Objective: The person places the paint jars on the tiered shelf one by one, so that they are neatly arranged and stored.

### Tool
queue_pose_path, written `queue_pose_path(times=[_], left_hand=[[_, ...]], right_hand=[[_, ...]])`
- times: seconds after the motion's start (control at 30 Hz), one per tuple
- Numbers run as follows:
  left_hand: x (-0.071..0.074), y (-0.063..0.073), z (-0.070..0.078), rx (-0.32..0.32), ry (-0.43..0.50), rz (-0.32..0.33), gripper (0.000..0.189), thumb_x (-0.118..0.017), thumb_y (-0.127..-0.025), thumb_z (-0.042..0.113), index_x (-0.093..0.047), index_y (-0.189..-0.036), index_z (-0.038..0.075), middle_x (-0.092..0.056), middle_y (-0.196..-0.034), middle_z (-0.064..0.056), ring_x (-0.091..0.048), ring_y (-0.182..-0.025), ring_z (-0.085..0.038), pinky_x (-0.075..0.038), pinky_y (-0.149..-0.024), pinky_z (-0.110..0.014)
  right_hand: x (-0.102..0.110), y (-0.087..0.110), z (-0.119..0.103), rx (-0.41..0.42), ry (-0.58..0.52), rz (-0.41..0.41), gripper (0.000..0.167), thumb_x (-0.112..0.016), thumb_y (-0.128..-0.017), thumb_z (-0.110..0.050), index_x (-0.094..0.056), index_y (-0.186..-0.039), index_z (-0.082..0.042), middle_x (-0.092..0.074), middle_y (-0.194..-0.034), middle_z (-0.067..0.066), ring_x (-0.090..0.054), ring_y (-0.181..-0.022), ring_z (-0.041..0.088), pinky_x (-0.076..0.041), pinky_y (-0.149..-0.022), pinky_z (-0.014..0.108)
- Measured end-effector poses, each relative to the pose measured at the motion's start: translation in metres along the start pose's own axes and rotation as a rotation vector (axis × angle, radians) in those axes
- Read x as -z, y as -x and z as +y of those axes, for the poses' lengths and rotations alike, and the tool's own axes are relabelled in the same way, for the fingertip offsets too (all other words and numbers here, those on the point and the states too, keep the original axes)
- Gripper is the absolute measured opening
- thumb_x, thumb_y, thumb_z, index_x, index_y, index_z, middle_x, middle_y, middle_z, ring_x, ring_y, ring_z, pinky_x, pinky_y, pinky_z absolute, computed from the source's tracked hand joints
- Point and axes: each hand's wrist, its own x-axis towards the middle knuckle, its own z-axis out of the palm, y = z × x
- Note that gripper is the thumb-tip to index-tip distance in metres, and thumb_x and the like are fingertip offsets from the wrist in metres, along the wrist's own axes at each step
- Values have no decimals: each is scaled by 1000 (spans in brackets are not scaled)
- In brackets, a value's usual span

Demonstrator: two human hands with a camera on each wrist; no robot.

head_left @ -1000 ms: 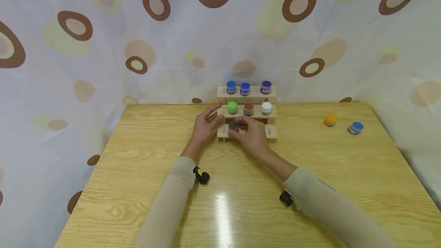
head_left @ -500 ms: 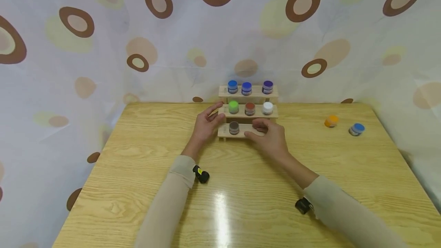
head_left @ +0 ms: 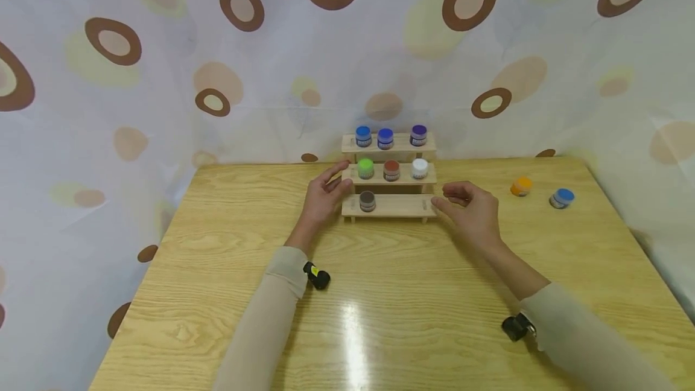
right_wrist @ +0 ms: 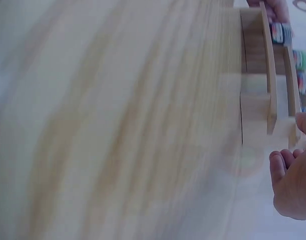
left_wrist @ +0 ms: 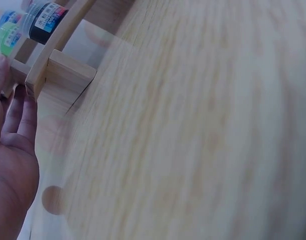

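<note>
A three-tier wooden rack stands at the back of the table with small paint jars on its steps. My left hand rests at the rack's left end, its fingertips touching the wood in the left wrist view. Near that end of the lowest step sits a dark-lidded jar. A green jar, a brown-red jar and a white jar occupy the middle step. Beside the rack's right end is my right hand, holding nothing, thumb and fingers apart.
Two blue jars and a purple jar stand on the top step. Off to the right on the table are an orange jar and another blue jar. A patterned cloth hangs behind.
My right hand has let go of the dark-lidded jar and moved right, to the rack's right end. The jar stays on the lowest step. My left hand has not moved.
</note>
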Motion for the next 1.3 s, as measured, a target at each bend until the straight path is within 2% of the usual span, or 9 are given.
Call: queue_pose_path(times=[0.17, 0.4, 0.57, 0.7, 0.8, 1.0, 1.17, 1.3], left_hand=[[3, 2, 0, -8, -1, 9, 48, -69, -103, 9, -59, -150, 5, -54, -158, -7, -59, -138, -33, -57, -104, -29], [7, 3, -1, -17, -20, 8, 47, -69, -104, 9, -60, -150, 6, -54, -158, -7, -58, -139, -32, -56, -106, -30], [7, 4, -2, -10, -7, 8, 47, -68, -104, 7, -59, -150, 4, -54, -158, -9, -58, -139, -34, -57, -105, -29], [6, 5, -1, -2, -4, 5, 48, -68, -104, 9, -58, -151, 4, -53, -158, -9, -58, -139, -34, -57, -104, -29], [5, 5, 1, 1, -6, 4, 48, -68, -104, 9, -58, -151, 5, -53, -159, -9, -57, -139, -34, -57, -104, -28], [3, 4, 2, 4, -5, 10, 49, -68, -104, 8, -58, -151, 5, -53, -159, -8, -57, -139, -34, -57, -104, -28], [0, 3, 3, -3, -21, 12, 48, -68, -104, 8, -58, -151, 5, -53, -158, -9, -57, -139, -34, -56, -105, -28], [-2, 2, 2, -8, -22, 8, 47, -67, -104, 8, -58, -151, 4, -53, -158, -9, -57, -139, -34, -56, -106, -28]], right_hand=[[24, -1, 12, -51, 21, 53, 44, -84, -94, -29, -72, -120, 5, -74, -116, 21, -68, -92, 1, -56, -80, 7], [58, -1, 32, -116, 73, 116, 46, -82, -96, -30, -72, -123, 6, -72, -116, 23, -66, -89, -5, -55, -78, 6], [80, -1, 53, -168, 85, 154, 46, -83, -95, -25, -70, -124, 9, -72, -110, 13, -63, -86, -8, -55, -76, 5], [94, -3, 64, -220, 131, 205, 44, -83, -95, -24, -72, -123, 6, -73, -104, 5, -62, -82, -10, -55, -73, 5], [102, -4, 69, -258, 178, 236, 43, -82, -95, -26, -73, -124, 5, -73, -103, 3, -60, -79, -13, -53, -70, 4], [114, -9, 77, -274, 209, 249, 45, -80, -96, -26, -71, -126, 7, -71, -113, 16, -56, -78, -14, -51, -69, 2], [119, -17, 85, -287, 161, 247, 49, -79, -97, -25, -67, -132, 7, -68, -124, 23, -57, -82, -16, -52, -75, 2], [121, -23, 90, -312, 118, 235, 53, -80, -96, -24, -65, -137, 6, -68, -125, 17, -58, -85, -15, -53, -78, 3]])
